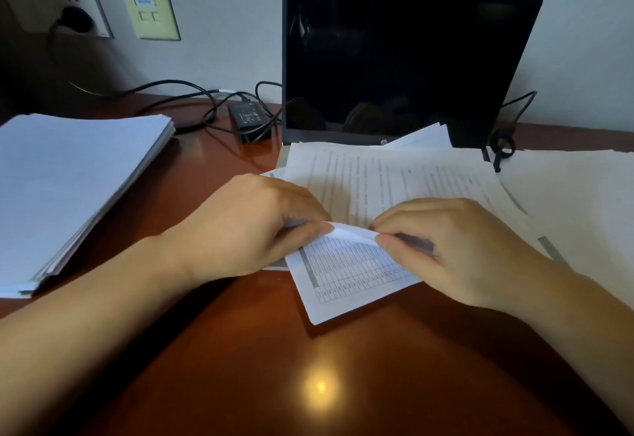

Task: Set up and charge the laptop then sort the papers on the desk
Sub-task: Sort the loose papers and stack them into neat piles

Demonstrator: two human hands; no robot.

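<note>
Two hands meet at one sheet. My left hand [254,226] pinches the near-left edge of the table sheet [350,271], thumb over fingers; my right hand [442,247] pinches its lifted upper edge from the other side. Both are closed on that sheet, which curls up between them and overhangs the loose papers [394,182] spread under it.

Outward: the loose papers cover the laptop [404,58] keyboard; the screen is dark, lid upright. A sorted stack [72,182] lies well apart to the left on the desk [308,384]. The charger brick [250,120] sits beside the laptop, its cable running to the wall socket [68,10], so charging looks arranged.

My judgement: the step is separating this sheet. I should peel it slowly, confirm one sheet only, keep it flat, and avoid dragging the papers beneath.
</note>
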